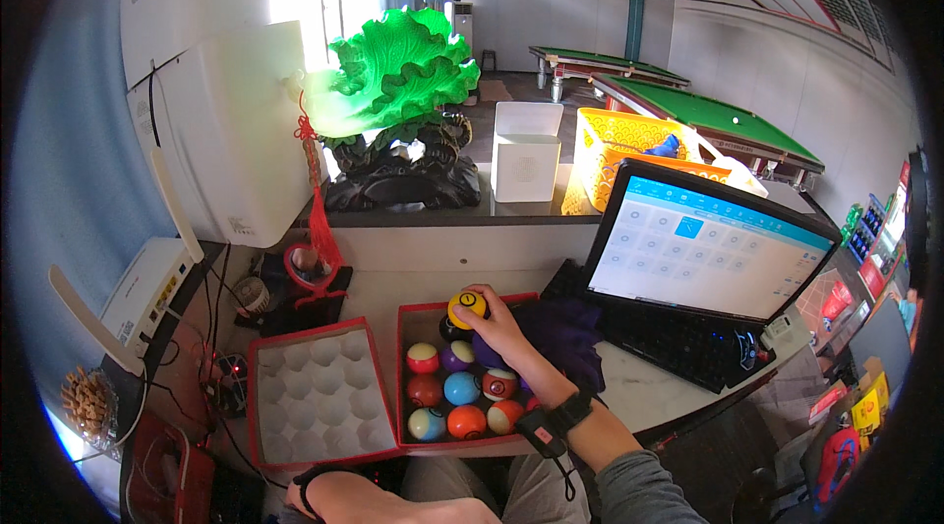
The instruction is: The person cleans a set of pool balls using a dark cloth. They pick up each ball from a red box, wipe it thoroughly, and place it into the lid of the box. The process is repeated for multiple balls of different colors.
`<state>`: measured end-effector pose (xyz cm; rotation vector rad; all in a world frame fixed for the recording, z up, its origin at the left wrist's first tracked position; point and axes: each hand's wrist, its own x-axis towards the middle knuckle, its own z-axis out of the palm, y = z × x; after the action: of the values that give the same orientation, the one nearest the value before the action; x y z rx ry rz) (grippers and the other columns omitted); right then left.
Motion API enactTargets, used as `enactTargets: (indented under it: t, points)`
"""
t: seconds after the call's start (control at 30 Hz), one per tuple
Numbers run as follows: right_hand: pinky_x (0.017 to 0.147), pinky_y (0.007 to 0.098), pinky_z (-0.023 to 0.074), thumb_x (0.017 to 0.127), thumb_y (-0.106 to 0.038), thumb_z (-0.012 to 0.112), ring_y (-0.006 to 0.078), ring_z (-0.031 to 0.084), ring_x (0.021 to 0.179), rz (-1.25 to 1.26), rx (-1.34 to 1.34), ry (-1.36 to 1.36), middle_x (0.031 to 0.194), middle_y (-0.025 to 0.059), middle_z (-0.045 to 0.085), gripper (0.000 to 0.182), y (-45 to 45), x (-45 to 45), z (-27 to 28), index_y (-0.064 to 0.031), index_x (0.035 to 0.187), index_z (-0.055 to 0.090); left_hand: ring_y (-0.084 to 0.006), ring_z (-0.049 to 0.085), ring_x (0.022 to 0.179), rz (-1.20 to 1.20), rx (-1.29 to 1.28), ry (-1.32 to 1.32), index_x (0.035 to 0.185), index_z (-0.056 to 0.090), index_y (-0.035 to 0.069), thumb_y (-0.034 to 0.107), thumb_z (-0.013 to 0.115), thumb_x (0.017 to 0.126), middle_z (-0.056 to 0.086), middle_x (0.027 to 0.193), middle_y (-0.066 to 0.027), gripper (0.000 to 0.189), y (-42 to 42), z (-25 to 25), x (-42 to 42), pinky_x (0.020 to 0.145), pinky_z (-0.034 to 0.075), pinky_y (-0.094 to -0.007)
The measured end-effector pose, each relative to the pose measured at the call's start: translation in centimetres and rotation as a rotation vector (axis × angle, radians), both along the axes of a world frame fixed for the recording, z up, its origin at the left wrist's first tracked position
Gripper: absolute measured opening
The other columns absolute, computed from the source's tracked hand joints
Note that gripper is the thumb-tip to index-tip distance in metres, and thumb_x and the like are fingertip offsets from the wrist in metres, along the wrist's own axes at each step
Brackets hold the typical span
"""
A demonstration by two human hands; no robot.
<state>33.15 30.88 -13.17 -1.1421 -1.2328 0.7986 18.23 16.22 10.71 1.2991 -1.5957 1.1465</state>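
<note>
My right hand (493,317) holds a yellow pool ball (467,309) at the back left of a red box (402,376), over a black ball (453,329) that is partly hidden. Several pool balls fill the box in rows, among them a light blue ball (462,388) and an orange ball (467,422); my forearm hides its right side. Left of it lies the box's lid (254,406), with a white moulded insert (324,391) of round hollows. A purple cloth (564,340) lies beside the box. My left forearm crosses the bottom edge; its hand cannot be made out.
At the right, a monitor (712,244) stands behind a black keyboard (664,347). A ledge behind bears a green cabbage ornament (405,74), a white box (526,163) and a yellow basket (597,155). A router (151,288) is at the left. Billiard tables (700,111) stand farther back.
</note>
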Motion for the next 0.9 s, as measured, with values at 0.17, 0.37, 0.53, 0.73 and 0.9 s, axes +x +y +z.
enactTargets:
  t: [0.17,0.37,0.53,0.73,0.9]
  points:
    - [0.081,0.0277,0.0394,0.074,-0.037,0.063,0.0176,0.050,0.091,0.027,0.019,-0.018,0.097,0.0106,0.053,0.048,0.3,-0.6,0.3,-0.0041,0.104,0.045,-0.0122,0.033,0.034,0.060,-0.191,0.443,0.095,0.056,0.027,-0.004,0.047,0.082,0.039,0.050,-0.0052,0.035,-1.8,-1.7,-3.6,0.033,0.023,-0.0243]
    - [0.079,0.0264,0.0402,0.075,-0.032,0.063,0.0156,0.050,0.090,-0.007,0.014,-0.028,0.095,0.0089,0.053,0.045,-0.2,0.0,0.4,-0.0036,0.104,0.045,-0.0129,0.034,0.035,0.015,-0.184,0.575,0.092,0.057,0.026,-0.009,0.047,0.079,0.039,0.050,-0.0051,0.038,-1.3,-2.5,-3.2,0.033,0.023,-0.0245]
    - [0.079,0.0275,0.0403,0.074,-0.036,0.064,0.0165,0.051,0.089,0.025,0.017,-0.029,0.095,0.0097,0.053,0.048,-0.2,-1.0,1.2,-0.0035,0.104,0.045,-0.0130,0.036,0.036,0.112,-0.217,0.528,0.088,0.057,0.021,-0.006,0.047,0.080,0.039,0.051,-0.0055,0.030,-1.9,-2.6,-3.8,0.032,0.024,-0.0253]
    - [0.078,0.0273,0.0411,0.074,-0.037,0.064,0.0167,0.052,0.088,0.001,0.034,0.025,0.095,0.0093,0.054,0.050,-0.4,-0.1,0.4,-0.0026,0.105,0.045,-0.0201,0.052,0.061,0.327,-0.309,0.913,0.078,0.053,-0.001,0.000,0.050,0.079,0.055,0.068,-0.0098,0.003,3.8,-5.8,-4.6,0.055,0.042,-0.0275]
    - [0.078,0.0288,0.0407,0.079,-0.044,0.054,0.0190,0.053,0.088,-0.037,-0.043,0.030,0.094,0.0136,0.056,0.053,0.1,-0.5,0.4,0.0023,0.104,0.048,-0.0119,0.051,0.068,1.468,-0.603,1.248,0.106,0.046,0.004,0.012,0.054,0.082,0.049,0.079,-0.0072,0.026,12.0,-11.4,-1.9,0.059,0.044,-0.0255]
